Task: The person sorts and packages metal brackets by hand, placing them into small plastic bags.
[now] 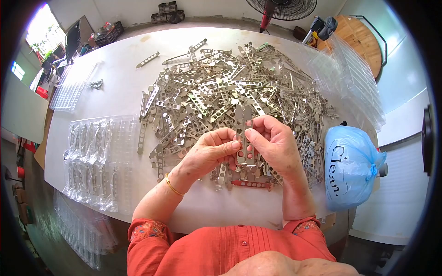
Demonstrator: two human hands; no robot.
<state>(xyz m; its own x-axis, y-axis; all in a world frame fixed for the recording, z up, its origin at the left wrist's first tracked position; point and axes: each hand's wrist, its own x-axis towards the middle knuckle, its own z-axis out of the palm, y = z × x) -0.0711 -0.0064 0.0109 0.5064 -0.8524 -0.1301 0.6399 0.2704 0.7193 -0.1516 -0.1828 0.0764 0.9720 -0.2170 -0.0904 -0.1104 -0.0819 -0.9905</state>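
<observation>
Upright over the near side of the pile, a perforated metal bracket (244,120) is gripped between both my hands. My left hand (212,146) pinches its left edge with thumb and curled fingers. On the opposite edge, my right hand (275,138) has its thumb pressed against the bracket's face and its fingers behind. Part of the bracket is covered by my fingers, and it may be more than one piece stacked. Behind and around my hands spreads a large heap of similar loose metal brackets (216,85), flat strips with rows of round holes.
A clear plastic tray (125,149) at left holds several wrapped brackets. Another clear tray (71,87) lies at the far left, near a small metal cluster (96,84). Stacked clear trays (357,76) stand back right. A tied blue bag (354,184) marked "Clean" sits at right.
</observation>
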